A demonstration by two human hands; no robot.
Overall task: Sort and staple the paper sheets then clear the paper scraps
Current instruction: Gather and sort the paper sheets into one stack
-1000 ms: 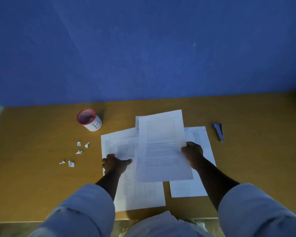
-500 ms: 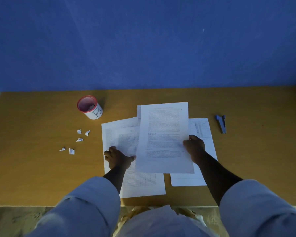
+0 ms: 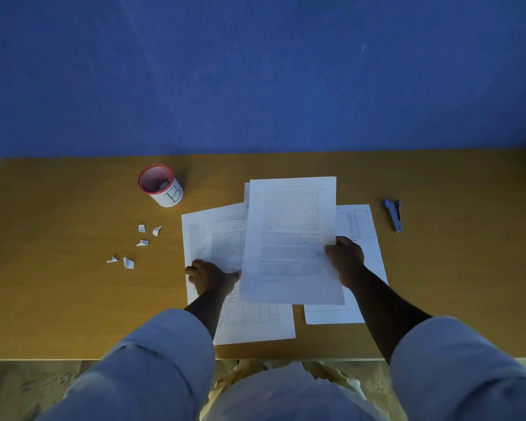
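My right hand [image 3: 343, 257] pinches the right edge of a printed text sheet [image 3: 289, 232], holding it slightly above the wooden table [image 3: 58, 287]. Beneath it, a sheet with tables [image 3: 255, 323] lies on the left, and my left hand [image 3: 210, 276] rests on that sheet with bent fingers, its thumb reaching the text sheet's left edge. Another sheet [image 3: 356, 223] lies on the right under my right wrist. A further sheet's corner [image 3: 246, 192] peeks out behind the text sheet. A blue stapler [image 3: 394, 214] lies to the right. Several paper scraps [image 3: 143, 236] are scattered to the left.
A white cup with a red rim marked "B" [image 3: 162, 186] stands at the back left with a scrap inside. A blue wall rises behind the table. The table's front edge runs just above my lap and sleeves.
My hands and the text sheet have kept their hold and place on the table; only the head camera has shifted a little.
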